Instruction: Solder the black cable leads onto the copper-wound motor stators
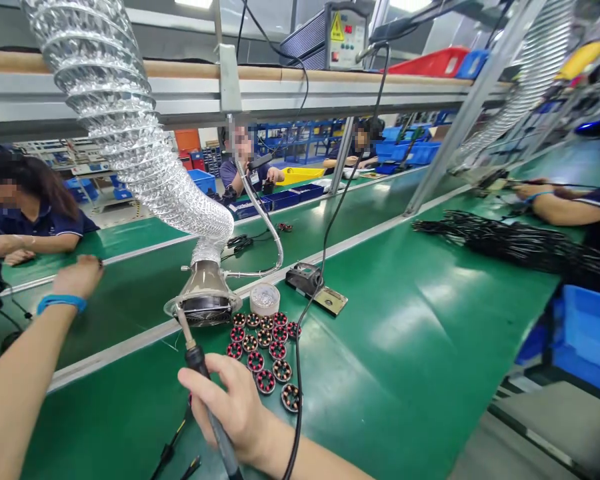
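My right hand (233, 405) is closed around the black handle of a soldering iron (196, 363), its tip pointing up toward the metal fume-extractor hood (203, 293). Just right of the hand lies a cluster of several small round motor stators (264, 348) with red and copper windings on the green bench (420, 360). My left hand (80, 276), with a blue wristband, reaches far forward to the left over the raised conveyor strip; its fingers are curled downward and what they touch is hidden.
A silver flexible duct (130, 133) rises from the hood. A roll of tape (265, 298) and a soldering-iron stand (310, 283) sit behind the stators. A pile of black cables (505, 240) lies at right. Other people work at left, across and at right. Blue bin (587, 337) at right edge.
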Available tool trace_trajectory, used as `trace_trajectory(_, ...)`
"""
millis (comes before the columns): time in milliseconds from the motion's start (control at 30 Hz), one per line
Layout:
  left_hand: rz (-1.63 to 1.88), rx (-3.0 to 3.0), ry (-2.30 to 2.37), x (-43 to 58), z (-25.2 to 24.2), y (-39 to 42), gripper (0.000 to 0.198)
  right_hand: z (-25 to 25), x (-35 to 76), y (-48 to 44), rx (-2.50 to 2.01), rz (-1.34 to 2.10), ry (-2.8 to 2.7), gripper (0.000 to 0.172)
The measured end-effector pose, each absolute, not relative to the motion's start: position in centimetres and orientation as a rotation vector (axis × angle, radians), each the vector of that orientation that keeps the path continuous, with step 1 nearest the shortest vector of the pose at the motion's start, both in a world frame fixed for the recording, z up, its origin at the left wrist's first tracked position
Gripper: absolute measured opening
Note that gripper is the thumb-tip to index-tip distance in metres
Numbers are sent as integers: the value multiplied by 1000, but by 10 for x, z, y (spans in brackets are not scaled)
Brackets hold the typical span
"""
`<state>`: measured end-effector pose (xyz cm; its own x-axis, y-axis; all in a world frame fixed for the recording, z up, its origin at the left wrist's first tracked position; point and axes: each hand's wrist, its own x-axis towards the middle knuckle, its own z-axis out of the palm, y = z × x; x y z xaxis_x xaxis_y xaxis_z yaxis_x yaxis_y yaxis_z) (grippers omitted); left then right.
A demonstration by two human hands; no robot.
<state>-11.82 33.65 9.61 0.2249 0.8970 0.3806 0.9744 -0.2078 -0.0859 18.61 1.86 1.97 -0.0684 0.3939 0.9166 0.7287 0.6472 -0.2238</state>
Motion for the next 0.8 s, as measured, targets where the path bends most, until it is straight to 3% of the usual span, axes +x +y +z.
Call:
trace_trajectory(233,-158,-2391,-1664,-43,0,352,45,13,188,20,-960,-356,-1744,47)
trace_trajectory(400,-157,-2337,-1698,-88,19,324,63,7,188,22,-885,-289,-1733,54)
trace_trajectory(533,-81,-2196,-1953,-151,41,277,49,6,182,25,-831,-272,-1717,53)
trace_trajectory(800,-53,-2081,-2143,-205,39,195,42,-2,180,33,-786,-284,-1766,33)
